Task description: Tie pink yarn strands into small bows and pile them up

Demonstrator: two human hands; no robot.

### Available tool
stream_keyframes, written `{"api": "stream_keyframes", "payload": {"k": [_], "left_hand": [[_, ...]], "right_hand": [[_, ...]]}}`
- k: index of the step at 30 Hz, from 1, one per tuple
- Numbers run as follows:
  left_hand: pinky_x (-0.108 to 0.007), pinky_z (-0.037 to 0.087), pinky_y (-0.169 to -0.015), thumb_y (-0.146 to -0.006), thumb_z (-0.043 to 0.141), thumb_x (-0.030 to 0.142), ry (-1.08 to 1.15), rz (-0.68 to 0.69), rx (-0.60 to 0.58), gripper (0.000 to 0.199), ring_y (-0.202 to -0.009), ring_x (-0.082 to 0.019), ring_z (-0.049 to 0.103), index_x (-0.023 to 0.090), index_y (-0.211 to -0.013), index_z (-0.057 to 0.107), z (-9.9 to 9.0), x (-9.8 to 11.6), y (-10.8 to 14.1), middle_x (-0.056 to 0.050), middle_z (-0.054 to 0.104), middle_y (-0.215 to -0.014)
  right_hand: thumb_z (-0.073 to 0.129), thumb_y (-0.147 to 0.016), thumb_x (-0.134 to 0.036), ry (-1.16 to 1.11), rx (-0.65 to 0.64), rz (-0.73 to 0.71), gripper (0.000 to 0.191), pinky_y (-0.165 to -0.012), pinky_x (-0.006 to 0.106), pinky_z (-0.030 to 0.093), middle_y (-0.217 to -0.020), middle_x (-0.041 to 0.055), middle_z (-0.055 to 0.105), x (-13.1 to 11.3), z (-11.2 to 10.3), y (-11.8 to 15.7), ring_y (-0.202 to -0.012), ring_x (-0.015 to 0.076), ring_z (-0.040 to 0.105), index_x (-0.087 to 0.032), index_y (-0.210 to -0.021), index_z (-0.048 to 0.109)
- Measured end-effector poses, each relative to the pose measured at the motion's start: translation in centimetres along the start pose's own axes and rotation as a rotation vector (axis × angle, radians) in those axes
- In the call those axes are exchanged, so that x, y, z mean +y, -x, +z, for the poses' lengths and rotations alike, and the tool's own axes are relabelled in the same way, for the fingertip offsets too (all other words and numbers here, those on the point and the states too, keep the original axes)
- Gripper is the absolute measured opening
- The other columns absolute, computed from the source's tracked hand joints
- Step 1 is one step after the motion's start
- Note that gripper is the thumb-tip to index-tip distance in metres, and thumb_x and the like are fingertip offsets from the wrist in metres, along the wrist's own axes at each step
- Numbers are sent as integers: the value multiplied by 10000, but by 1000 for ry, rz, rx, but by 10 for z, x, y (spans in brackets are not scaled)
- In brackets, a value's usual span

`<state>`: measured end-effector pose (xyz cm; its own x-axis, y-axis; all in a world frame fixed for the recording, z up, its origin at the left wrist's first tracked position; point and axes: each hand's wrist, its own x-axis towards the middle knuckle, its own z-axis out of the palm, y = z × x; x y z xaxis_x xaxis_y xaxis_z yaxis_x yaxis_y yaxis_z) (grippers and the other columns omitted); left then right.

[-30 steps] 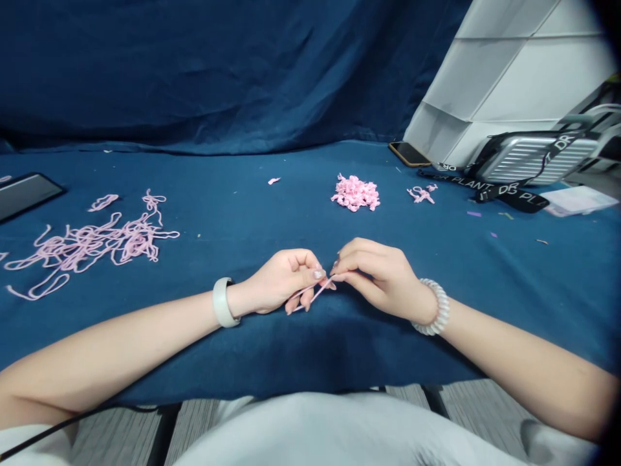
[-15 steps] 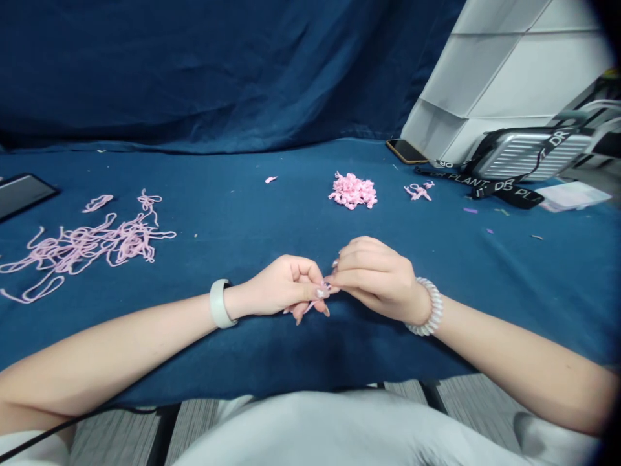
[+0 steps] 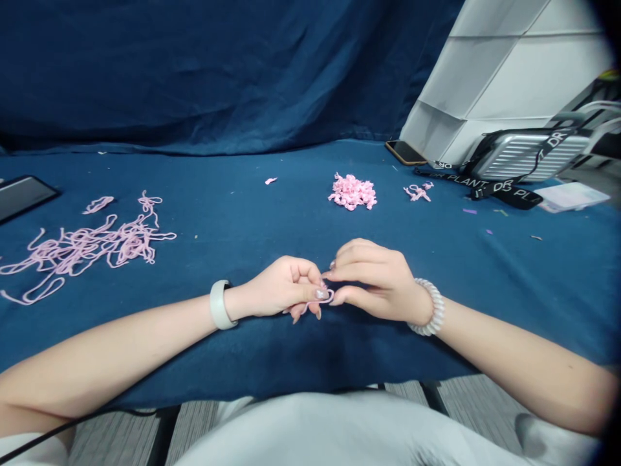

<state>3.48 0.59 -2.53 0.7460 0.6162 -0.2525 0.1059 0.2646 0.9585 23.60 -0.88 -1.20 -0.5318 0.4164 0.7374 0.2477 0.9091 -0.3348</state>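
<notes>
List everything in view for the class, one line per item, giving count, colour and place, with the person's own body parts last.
blue cloth: one, dark blue, spread flat and hanging behind
tangled cord: one heap, pale pink, left
knotted pieces: one pile, pink, centre back
small knotted bits: one cluster, pink, right of the pile
smartphone: one, dark, back edge
flat device: one, dark, far left
ribbed case: one, silver, right
lanyard: one, black, before the case
white panel: one, white, upper right
cord loop: one, pink, between the hands
left hand: one, pinching the loop, pale wristband
right hand: one, fingers at the loop, white coil bracelet
</notes>
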Motion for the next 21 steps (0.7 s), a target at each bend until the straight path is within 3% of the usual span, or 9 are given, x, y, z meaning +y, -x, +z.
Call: {"api": "stream_keyframes", "payload": {"k": [5,11,21], "left_hand": [[-119,310,-294,-707,718,368,24,-2,34,301,-330,-52,506,127,-718,539,1,0,-1,-9,659,-554],[-125,291,-287,-653,764,328,50,-1,74,306,-320,-46,484,125,-674,535,5,4,-1,-12,663,-560],[-116,312,-297,-711,720,353,49,45,68,296,-332,-34,495,120,-666,543,5,2,-1,-8,669,-583]], "right_hand": [[588,-835,-216,-138,19,175,96,-652,280,503,-742,64,638,-5,2,-4,-703,140,591,-154,-853,659],[559,-845,-170,-108,28,208,118,-606,250,478,-681,35,613,-8,13,-1,-643,117,566,-159,-756,636],[521,-846,-122,-83,82,237,134,-596,243,448,-677,29,562,-9,20,-3,-639,111,532,-157,-721,555]]}}
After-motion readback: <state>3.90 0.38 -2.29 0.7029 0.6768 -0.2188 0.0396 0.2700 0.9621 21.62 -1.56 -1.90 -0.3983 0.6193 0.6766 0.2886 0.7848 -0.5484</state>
